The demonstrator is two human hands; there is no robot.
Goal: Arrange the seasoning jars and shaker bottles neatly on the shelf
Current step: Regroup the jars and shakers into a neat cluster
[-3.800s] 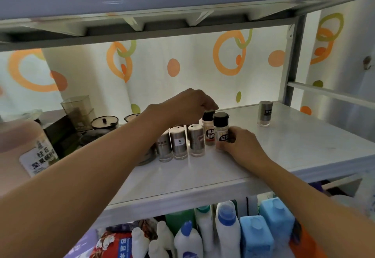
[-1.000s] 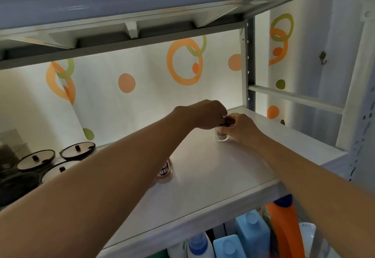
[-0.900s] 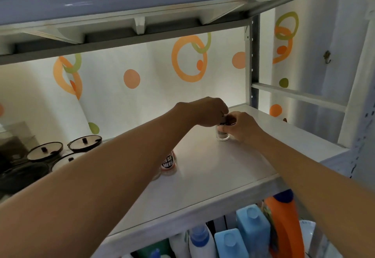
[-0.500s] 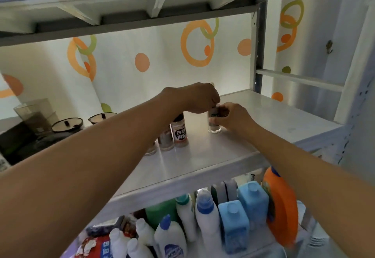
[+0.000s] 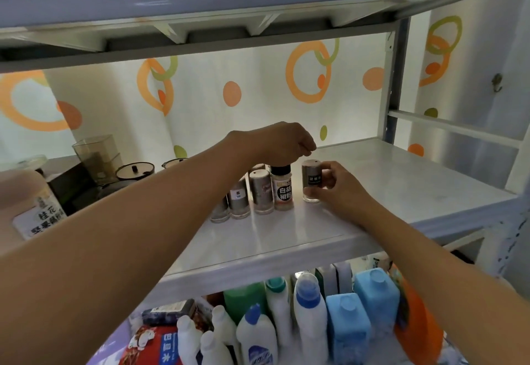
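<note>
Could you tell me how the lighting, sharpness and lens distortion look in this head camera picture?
Head view: bright light behind the patterned backdrop backlights the scene, leaving the upper shelf's underside dark; a soft sheen lies on the white shelf; the near left forearm looks soft and oversized; wide-angle bending curves the shelf edges; the shaker in the right hand reads fairly sharp.

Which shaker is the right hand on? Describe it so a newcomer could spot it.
On the white shelf, a row of jars stands near the middle. The shaker is at the row's right end, gripped by the right hand. Unlike the black-capped jar beside it, it is steel-sleeved with a dark label.
</note>
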